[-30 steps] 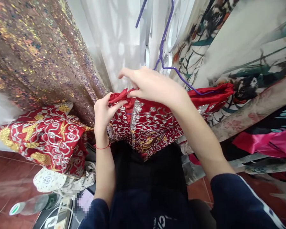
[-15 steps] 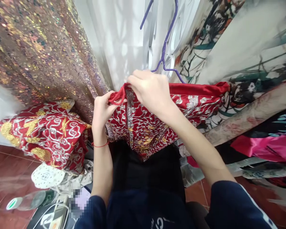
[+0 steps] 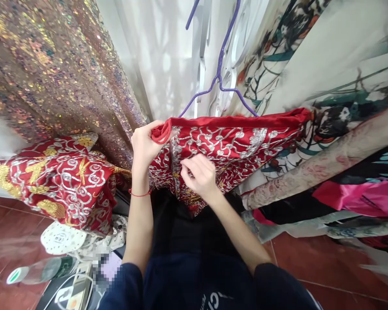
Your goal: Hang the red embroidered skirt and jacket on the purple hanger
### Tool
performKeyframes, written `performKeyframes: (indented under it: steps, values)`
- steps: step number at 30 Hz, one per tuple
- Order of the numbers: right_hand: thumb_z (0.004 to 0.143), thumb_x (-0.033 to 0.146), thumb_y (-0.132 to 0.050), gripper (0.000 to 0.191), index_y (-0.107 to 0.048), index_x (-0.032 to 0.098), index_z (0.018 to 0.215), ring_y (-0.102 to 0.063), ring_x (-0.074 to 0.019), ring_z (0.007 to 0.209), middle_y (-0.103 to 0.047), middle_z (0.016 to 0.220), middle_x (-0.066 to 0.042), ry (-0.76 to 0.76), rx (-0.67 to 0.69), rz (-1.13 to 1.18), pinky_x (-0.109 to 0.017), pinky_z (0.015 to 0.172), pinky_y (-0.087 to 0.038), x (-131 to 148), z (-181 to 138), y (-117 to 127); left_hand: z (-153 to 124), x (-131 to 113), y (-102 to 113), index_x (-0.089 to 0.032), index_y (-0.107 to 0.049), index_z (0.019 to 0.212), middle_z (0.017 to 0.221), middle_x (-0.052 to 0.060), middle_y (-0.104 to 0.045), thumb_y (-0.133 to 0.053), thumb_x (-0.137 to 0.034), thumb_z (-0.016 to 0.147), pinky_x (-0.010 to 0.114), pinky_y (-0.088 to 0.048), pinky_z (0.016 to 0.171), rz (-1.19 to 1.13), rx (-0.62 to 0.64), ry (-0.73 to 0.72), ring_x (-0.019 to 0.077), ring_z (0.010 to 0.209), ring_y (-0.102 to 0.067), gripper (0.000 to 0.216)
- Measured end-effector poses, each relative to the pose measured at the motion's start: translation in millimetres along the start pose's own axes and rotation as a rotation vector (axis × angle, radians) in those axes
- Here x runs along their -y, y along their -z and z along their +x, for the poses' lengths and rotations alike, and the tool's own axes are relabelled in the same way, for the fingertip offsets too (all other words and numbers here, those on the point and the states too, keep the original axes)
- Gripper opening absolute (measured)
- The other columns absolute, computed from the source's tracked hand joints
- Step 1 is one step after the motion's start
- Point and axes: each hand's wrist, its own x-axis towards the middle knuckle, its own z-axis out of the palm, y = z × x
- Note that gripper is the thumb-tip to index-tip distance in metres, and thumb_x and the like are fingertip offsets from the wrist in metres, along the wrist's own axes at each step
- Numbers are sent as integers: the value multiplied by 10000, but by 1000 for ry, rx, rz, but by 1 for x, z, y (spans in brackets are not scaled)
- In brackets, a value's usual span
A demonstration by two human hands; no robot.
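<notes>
A red garment (image 3: 233,146) with silver and gold embroidery hangs on a purple wire hanger (image 3: 218,77) in front of me. My left hand (image 3: 145,146) is closed on the garment's upper left corner, where a red strap loops out. My right hand (image 3: 198,176) is lower, fingers pinched on the embroidered front near a vertical silver seam.
A sequined brown-gold fabric (image 3: 51,69) hangs at left, a white curtain (image 3: 161,56) behind. A second red embroidered piece (image 3: 54,176) lies at lower left. Printed and pink fabrics (image 3: 352,193) pile at right. A plastic bottle (image 3: 42,271) and a power strip (image 3: 77,288) lie on the red tile floor.
My right hand has come down from the garment's top edge to its front. The top edge now lies straight along the hanger, and the left hand keeps its grip.
</notes>
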Motion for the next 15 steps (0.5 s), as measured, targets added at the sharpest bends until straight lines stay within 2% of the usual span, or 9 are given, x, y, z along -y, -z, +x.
performKeyframes:
  steps: [3, 6, 11, 15]
  values:
    - [990, 333, -466, 261, -681, 209, 906, -560, -130, 601, -664, 754, -24, -433, 102, 194, -280, 656, -484, 5, -48, -31, -3, 0, 0, -225, -743, 810, 630, -26, -589, -742, -547, 794, 260, -342, 574, 8, 2, 13, 104, 600, -439, 323]
    - [951, 453, -546, 272, -677, 215, 939, -590, -134, 598, -691, 773, -16, -684, 100, 365, -269, 660, -480, 8, -65, -61, -6, -4, 2, -227, -742, 812, 630, -25, -585, -733, -552, 802, 268, -334, 583, 28, 1, 22, 107, 600, -427, 325]
    - [815, 558, -672, 337, -641, 222, 803, -593, -147, 535, -654, 641, 11, -962, 50, 526, -257, 583, -441, 9, -55, -87, -11, -9, 5, -239, -757, 832, 603, -22, -579, -723, -510, 810, 286, -316, 581, 85, 25, 52, 118, 582, -420, 275]
    - [796, 553, -642, 334, -613, 221, 772, -603, -142, 524, -653, 666, 4, -1007, 3, 726, -249, 526, -433, 13, -50, -87, -14, -9, 4, -258, -777, 877, 625, -17, -622, -717, -460, 813, 283, -343, 600, 104, 4, 48, 128, 591, -469, 220]
